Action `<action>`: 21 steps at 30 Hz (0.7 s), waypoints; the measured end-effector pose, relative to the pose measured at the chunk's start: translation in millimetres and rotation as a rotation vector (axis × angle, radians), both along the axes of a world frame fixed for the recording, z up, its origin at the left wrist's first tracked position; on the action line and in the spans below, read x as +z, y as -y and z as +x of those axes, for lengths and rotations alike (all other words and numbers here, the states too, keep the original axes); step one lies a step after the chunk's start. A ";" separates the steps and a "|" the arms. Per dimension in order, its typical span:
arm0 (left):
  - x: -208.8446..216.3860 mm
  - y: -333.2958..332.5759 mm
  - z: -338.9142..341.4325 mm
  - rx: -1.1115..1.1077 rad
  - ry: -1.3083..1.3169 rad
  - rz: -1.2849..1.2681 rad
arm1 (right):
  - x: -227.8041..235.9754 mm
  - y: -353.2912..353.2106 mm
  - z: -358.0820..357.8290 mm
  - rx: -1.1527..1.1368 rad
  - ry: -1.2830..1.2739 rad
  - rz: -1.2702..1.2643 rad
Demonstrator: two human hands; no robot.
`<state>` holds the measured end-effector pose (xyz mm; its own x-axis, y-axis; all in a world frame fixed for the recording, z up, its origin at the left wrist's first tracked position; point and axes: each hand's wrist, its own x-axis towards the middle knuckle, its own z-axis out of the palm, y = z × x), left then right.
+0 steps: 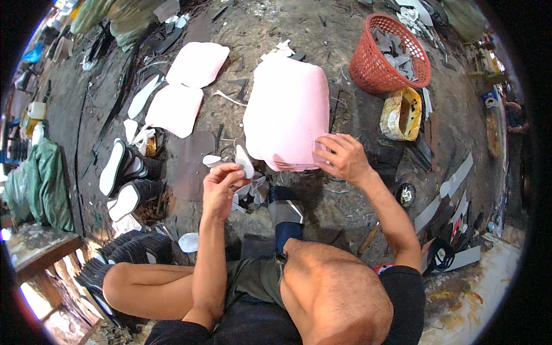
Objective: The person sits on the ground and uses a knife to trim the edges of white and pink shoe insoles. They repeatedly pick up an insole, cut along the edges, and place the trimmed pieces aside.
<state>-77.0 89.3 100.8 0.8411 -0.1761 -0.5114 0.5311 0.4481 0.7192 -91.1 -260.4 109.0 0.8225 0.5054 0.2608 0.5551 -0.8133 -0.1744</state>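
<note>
My left hand (pixel 221 187) pinches a small white, sole-shaped piece (pixel 244 162) between thumb and fingers, left of the pink stack's near corner. A thick stack of pink sheets (pixel 287 109) with rounded corners lies on the ground in front of me. On its near right corner, my right hand (pixel 348 159) rests with curved fingers slightly apart, touching the edge. Another white oval piece (pixel 211 160) lies just beyond my left hand, and whitish scraps (pixel 257 188) lie beside that hand. Two more pink piles (pixel 197 64) sit farther left.
A red plastic basket (pixel 359 66) of grey scraps stands at the far right, with a yellow cut-open container (pixel 397 118) nearer. Black shoe soles with white tops (pixel 112 167) lie at left, and rows of black soles (pixel 135 247) beside my knee. Offcut strips (pixel 457 175) lie at right.
</note>
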 end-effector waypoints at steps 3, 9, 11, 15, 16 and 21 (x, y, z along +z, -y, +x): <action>-0.1 6.3 -8.0 -0.113 0.008 0.094 | 10.6 0.9 9.3 0.068 -0.047 -0.039; -1.8 22.4 -17.2 -0.510 0.071 0.158 | 13.7 -9.1 13.5 0.131 0.016 -0.142; 4.7 37.6 -16.9 -0.689 0.079 0.188 | 7.3 -9.4 16.0 0.036 0.017 -0.184; -0.5 80.3 -6.3 -0.540 0.271 0.382 | 19.9 -10.0 90.0 -0.476 -0.142 0.072; -1.8 90.2 5.7 -0.503 0.386 0.605 | 35.6 7.3 122.1 -0.628 -0.142 0.182; -17.4 98.4 56.1 -0.303 1.357 1.297 | 175.5 12.0 157.0 -0.245 0.104 0.957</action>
